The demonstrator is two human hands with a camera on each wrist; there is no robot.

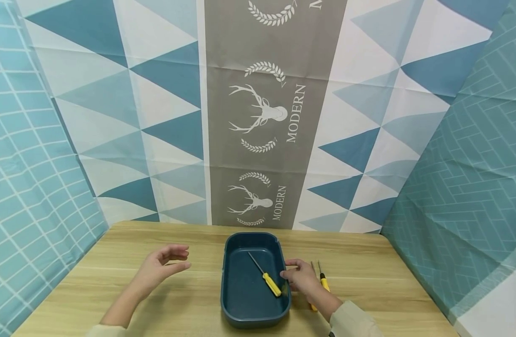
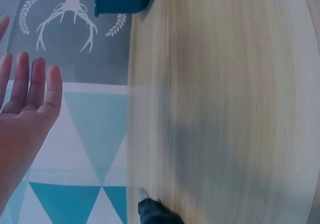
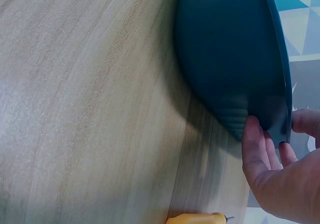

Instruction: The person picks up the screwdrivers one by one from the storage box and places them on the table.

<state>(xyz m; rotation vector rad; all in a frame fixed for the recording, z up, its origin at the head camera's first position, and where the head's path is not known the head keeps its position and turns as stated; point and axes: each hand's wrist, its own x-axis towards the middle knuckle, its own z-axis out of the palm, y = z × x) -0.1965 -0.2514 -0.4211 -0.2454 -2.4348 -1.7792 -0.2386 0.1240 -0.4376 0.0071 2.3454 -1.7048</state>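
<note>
A dark blue rectangular tray (image 1: 249, 306) lies on the wooden table with a yellow-handled screwdriver (image 1: 271, 284) inside it. My right hand (image 1: 302, 278) pinches the tray's right rim; in the right wrist view the thumb is over the rim and the fingers lie against the outer wall. To the left of the tray, my left hand (image 1: 163, 267) hovers apart from it, fingers loosely bent, holding nothing. Right of the tray lie a black-and-yellow-handled tool (image 1: 324, 282) with a thin shaft and another yellow-orange handle (image 1: 314, 307), partly hidden by my right forearm.
A patterned cloth (image 1: 258, 117) hangs behind the table (image 1: 190, 309), with blue cloths at both sides. At the bottom of the left wrist view shows a dark object (image 2: 157, 213) with a pale tip; its kind is unclear.
</note>
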